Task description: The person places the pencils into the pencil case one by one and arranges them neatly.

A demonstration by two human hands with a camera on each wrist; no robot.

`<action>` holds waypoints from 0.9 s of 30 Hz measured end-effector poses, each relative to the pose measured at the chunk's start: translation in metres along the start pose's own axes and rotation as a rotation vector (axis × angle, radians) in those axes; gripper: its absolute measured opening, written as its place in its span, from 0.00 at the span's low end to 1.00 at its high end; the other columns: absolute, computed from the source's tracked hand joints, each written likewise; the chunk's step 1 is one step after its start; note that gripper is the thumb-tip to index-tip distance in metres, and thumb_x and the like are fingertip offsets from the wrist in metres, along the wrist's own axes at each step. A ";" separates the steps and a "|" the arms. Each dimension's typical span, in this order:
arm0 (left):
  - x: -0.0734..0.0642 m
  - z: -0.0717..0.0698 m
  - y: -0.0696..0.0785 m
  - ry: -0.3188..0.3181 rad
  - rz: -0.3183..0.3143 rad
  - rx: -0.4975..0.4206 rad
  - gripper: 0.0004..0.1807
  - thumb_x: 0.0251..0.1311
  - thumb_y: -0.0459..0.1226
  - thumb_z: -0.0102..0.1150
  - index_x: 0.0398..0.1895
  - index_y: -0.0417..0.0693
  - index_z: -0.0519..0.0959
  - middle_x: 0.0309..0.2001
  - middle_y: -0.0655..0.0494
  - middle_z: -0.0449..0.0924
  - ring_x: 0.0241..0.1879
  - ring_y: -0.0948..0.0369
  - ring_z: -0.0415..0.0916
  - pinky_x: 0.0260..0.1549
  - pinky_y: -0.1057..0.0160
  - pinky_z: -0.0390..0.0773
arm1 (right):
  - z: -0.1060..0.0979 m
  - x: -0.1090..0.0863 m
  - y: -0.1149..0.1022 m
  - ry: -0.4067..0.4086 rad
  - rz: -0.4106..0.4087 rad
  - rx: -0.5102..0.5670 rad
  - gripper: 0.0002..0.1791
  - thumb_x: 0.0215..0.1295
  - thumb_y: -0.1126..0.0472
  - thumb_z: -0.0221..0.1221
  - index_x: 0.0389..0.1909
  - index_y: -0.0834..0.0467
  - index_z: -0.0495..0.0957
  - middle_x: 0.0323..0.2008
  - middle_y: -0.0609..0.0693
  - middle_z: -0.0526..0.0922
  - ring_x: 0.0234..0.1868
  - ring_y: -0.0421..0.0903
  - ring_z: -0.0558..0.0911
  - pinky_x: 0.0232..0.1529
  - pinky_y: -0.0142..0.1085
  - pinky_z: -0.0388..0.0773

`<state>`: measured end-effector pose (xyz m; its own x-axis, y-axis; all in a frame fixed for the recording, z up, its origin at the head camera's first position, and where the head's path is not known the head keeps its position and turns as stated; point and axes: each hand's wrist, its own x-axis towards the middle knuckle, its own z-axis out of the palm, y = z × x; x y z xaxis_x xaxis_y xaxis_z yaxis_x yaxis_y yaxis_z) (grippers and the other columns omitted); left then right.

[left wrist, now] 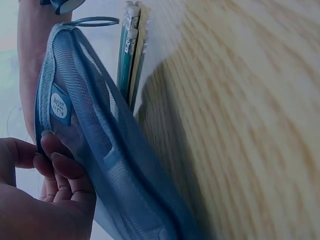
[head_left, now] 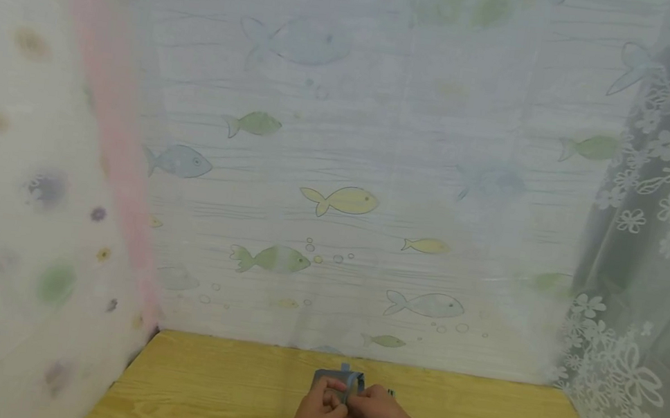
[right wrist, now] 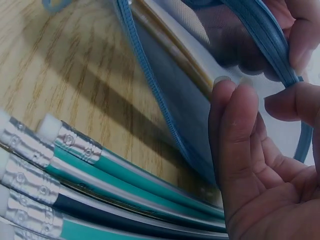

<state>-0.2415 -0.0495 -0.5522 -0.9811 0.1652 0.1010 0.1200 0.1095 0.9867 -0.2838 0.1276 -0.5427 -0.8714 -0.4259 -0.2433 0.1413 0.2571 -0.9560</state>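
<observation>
A blue mesh zip pencil case (left wrist: pixel 122 165), with a small round logo tag (left wrist: pixel 60 105), stands tilted with its mouth unzipped. My left hand (head_left: pixel 319 413) pinches the zipped edge of its opening. My right hand (right wrist: pixel 245 165) reaches in at the mouth from the other side, thumb and fingers apart with a gap between them. Inside, a slim yellowish pencil-like stick (right wrist: pixel 175 52) lies along the mesh, its end close to my right fingertips. Several green and dark striped pencils (right wrist: pixel 135 192) with white erasers lie beside the case, below my right hand.
The wood-grain table (head_left: pixel 212 389) runs to a fish-print curtain (head_left: pixel 344 133) at the back. A flowered sheet (head_left: pixel 27 213) hangs on the left, and a lace-patterned curtain (head_left: pixel 635 371) on the right.
</observation>
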 end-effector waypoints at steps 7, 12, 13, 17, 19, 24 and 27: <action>0.001 0.002 -0.001 -0.005 0.011 -0.017 0.19 0.63 0.28 0.56 0.58 0.37 0.72 0.27 0.57 0.76 0.23 0.63 0.74 0.24 0.67 0.75 | 0.001 0.002 0.004 -0.001 -0.037 0.042 0.12 0.66 0.63 0.56 0.25 0.60 0.83 0.22 0.48 0.85 0.23 0.39 0.83 0.28 0.32 0.83; 0.003 0.002 -0.004 -0.006 0.006 -0.005 0.19 0.65 0.28 0.54 0.59 0.37 0.72 0.28 0.58 0.75 0.23 0.62 0.73 0.25 0.67 0.75 | -0.002 0.002 0.006 0.015 -0.055 -0.009 0.13 0.67 0.62 0.55 0.28 0.62 0.85 0.23 0.48 0.85 0.23 0.40 0.83 0.27 0.32 0.82; 0.004 0.002 -0.004 -0.009 0.004 -0.006 0.19 0.65 0.27 0.54 0.59 0.37 0.71 0.28 0.58 0.75 0.24 0.61 0.73 0.25 0.67 0.75 | -0.003 0.002 0.006 0.024 -0.055 -0.031 0.13 0.68 0.62 0.56 0.29 0.63 0.85 0.23 0.48 0.85 0.23 0.40 0.83 0.27 0.32 0.81; 0.004 0.001 -0.004 -0.015 -0.004 -0.003 0.18 0.66 0.28 0.54 0.59 0.37 0.72 0.27 0.58 0.75 0.24 0.61 0.74 0.25 0.66 0.75 | -0.007 0.000 0.004 0.067 -0.047 -0.135 0.13 0.70 0.59 0.57 0.34 0.63 0.86 0.27 0.47 0.85 0.26 0.41 0.82 0.28 0.33 0.79; 0.004 0.000 -0.003 -0.015 -0.007 -0.001 0.19 0.64 0.28 0.55 0.58 0.39 0.72 0.27 0.57 0.75 0.24 0.60 0.75 0.25 0.66 0.75 | -0.009 -0.002 0.002 0.092 -0.049 -0.171 0.13 0.70 0.59 0.58 0.36 0.63 0.86 0.28 0.48 0.84 0.27 0.41 0.82 0.29 0.34 0.80; 0.003 -0.001 -0.002 -0.013 -0.003 0.002 0.20 0.63 0.29 0.56 0.58 0.39 0.73 0.27 0.56 0.76 0.24 0.59 0.76 0.24 0.65 0.74 | -0.012 -0.005 0.004 0.129 -0.098 -0.218 0.11 0.69 0.60 0.59 0.38 0.64 0.84 0.28 0.48 0.83 0.27 0.41 0.81 0.28 0.35 0.80; 0.003 -0.002 -0.003 -0.018 0.000 0.003 0.19 0.64 0.29 0.56 0.59 0.39 0.73 0.28 0.56 0.76 0.24 0.60 0.76 0.25 0.65 0.75 | -0.016 -0.005 0.009 0.122 -0.133 -0.244 0.09 0.70 0.62 0.59 0.38 0.65 0.84 0.28 0.48 0.83 0.28 0.41 0.81 0.29 0.36 0.81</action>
<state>-0.2450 -0.0513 -0.5544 -0.9782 0.1831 0.0982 0.1201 0.1124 0.9864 -0.2851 0.1459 -0.5478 -0.9268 -0.3663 -0.0831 -0.0819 0.4130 -0.9070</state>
